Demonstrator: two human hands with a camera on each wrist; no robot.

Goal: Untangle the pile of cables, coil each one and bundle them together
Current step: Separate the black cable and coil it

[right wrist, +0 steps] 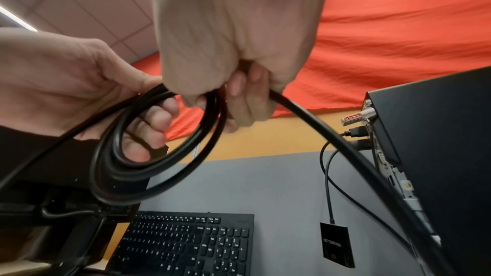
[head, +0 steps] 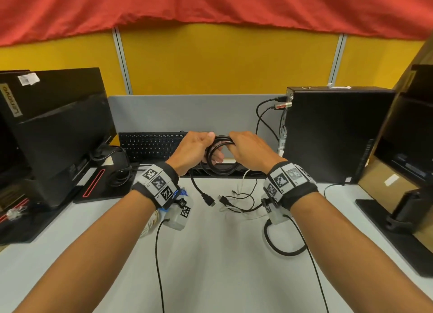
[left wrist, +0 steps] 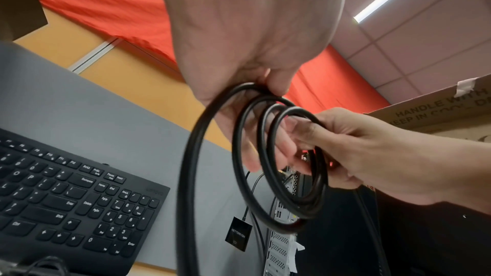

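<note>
A thick black cable, wound into a coil (head: pixel 220 165) of several loops, is held up above the desk's far part. My left hand (head: pixel 201 146) grips the coil's left side, fingers curled through the loops (left wrist: pixel 279 175). My right hand (head: pixel 243 146) grips the top right of the coil (right wrist: pixel 159 154), and a loose stretch of cable (right wrist: pixel 345 150) runs out of its fist, down and to the right. One tail hangs from the coil to a black plug (head: pixel 209 200) on the desk. A second black plug (head: pixel 223 200) lies beside it among thin black and white leads (head: pixel 243 195).
A black keyboard (head: pixel 152 145) lies behind the hands. A black computer tower (head: pixel 328 134) stands at the right with leads plugged in and a small black adapter (right wrist: pixel 336 242) hanging from one. A monitor's back (head: pixel 58 130) is on the left, and another monitor stand (head: pixel 410 219) on the right.
</note>
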